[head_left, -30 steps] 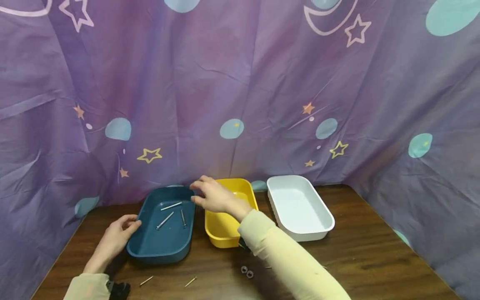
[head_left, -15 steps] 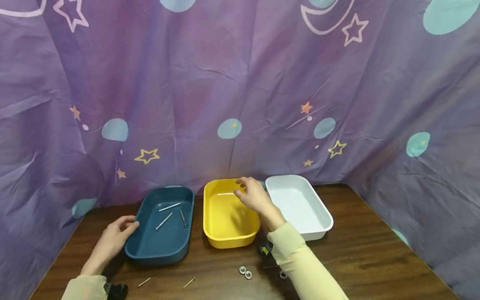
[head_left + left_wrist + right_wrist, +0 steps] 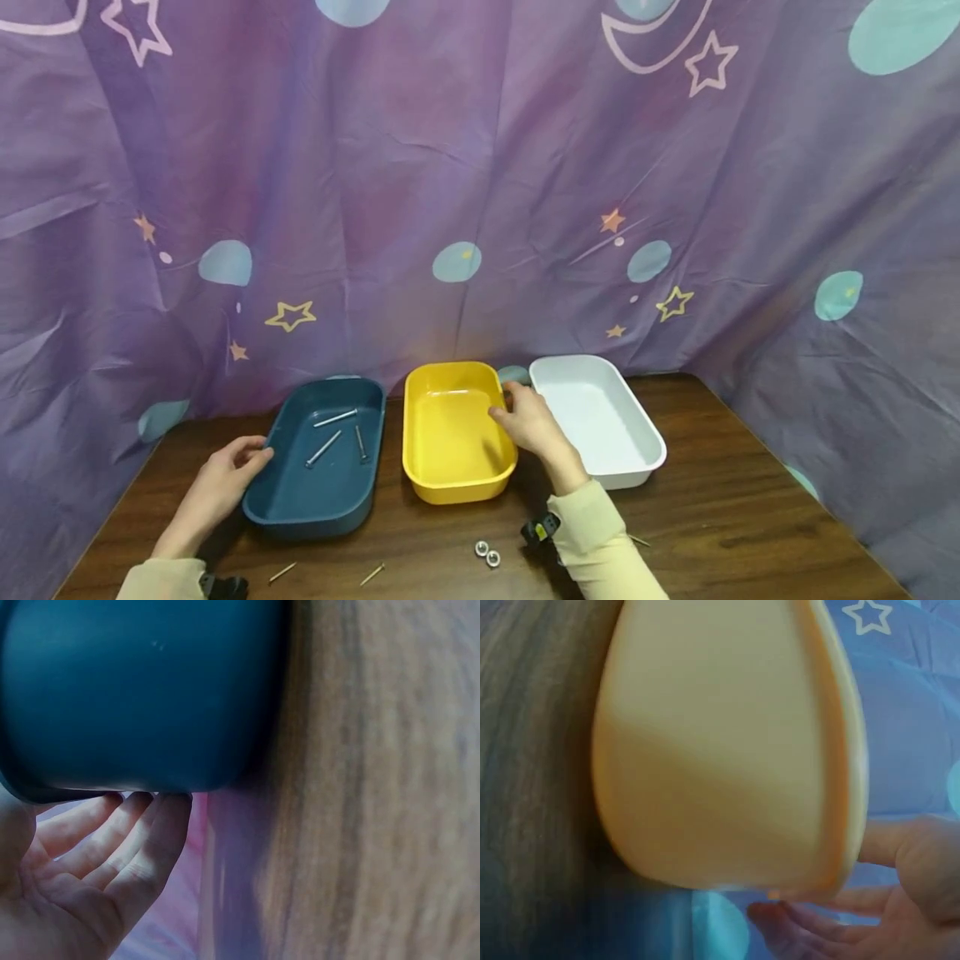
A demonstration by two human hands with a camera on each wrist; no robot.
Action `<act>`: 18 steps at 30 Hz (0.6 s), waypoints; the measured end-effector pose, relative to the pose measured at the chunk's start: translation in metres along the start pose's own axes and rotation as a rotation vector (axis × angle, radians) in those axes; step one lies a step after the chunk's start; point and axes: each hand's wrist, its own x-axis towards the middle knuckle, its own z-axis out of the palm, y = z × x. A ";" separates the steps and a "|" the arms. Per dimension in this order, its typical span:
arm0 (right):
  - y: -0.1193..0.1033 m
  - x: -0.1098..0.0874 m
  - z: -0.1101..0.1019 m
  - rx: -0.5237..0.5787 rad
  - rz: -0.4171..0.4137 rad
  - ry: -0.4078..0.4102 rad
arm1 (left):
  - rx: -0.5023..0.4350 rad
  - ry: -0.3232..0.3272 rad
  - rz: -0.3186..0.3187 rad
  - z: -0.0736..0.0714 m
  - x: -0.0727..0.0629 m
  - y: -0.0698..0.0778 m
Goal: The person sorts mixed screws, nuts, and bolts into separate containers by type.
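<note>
My left hand (image 3: 213, 492) grips the left edge of a blue tray (image 3: 300, 500), thumb over the rim. In the left wrist view its fingertips (image 3: 176, 806) press on the outer wall. Inside that tray lie 3 long silver screws (image 3: 324, 449). At the middle stands a yellow tray (image 3: 450, 454) with nothing inside. My right hand (image 3: 534, 423) holds its right edge; the thumb is at the rim and the fingers are outside the wall. The right wrist view shows the fingers (image 3: 810, 926) along the yellow wall.
A white tray (image 3: 600, 429) stands right of the yellow one. In front lie two metal nuts (image 3: 487, 554), a small brass-coloured screw (image 3: 282, 572), another such screw (image 3: 372, 574) and a thin screw (image 3: 639, 541) near the right sleeve. A purple patterned curtain (image 3: 420, 167) hangs behind the table.
My right hand has moved right, from the blue tray's right side across the yellow tray to its right edge, and now holds it. My left hand stays on the blue tray.
</note>
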 end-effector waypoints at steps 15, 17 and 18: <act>0.017 -0.001 0.013 0.024 0.041 0.030 | -0.029 0.022 0.033 0.000 0.000 0.001; 0.016 0.001 0.013 0.021 0.062 0.025 | -0.031 0.020 0.030 -0.001 0.000 0.002; 0.016 0.002 0.014 0.020 0.065 0.021 | -0.030 0.019 0.025 -0.002 -0.001 0.002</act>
